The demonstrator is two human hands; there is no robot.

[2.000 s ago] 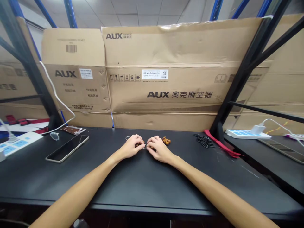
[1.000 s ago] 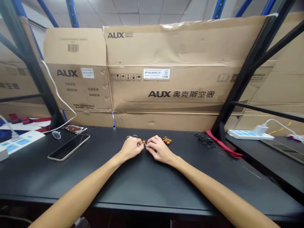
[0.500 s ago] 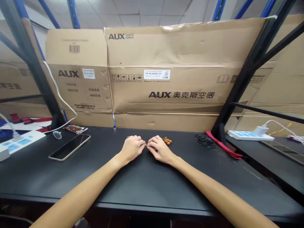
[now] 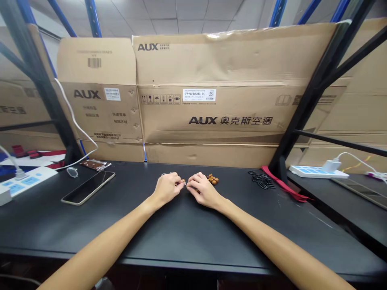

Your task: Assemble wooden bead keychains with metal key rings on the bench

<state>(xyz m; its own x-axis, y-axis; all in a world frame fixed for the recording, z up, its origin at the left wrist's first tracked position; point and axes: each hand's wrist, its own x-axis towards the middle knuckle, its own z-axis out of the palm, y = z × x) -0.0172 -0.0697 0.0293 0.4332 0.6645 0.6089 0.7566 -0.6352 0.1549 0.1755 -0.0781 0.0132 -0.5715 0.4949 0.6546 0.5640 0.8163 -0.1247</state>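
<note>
Near the middle of the black table my left hand (image 4: 168, 187) pinches a small brown piece (image 4: 183, 181) at its fingertips. A thin pale bit shows between the two hands. My right hand (image 4: 204, 191) is closed in a pinch close against the left fingertips; what lies in its fingers is too small to make out. Just behind the right hand is a small pile of shiny brown bead-like pieces (image 4: 213, 179), partly covered by that hand. A thin ring-like edge shows behind the left knuckles, mostly hidden.
A phone (image 4: 89, 187) lies on the left, beside a white power strip (image 4: 28, 181) and a brown packet (image 4: 95, 164). Black loops (image 4: 262, 180) and a red strap (image 4: 284, 185) lie on the right. Cardboard (image 4: 208, 121) walls the back, between dark metal posts (image 4: 314, 96).
Both hands stay nearly in place. The fingertips have shifted slightly, and the thin pale bit between them shows a little more.
</note>
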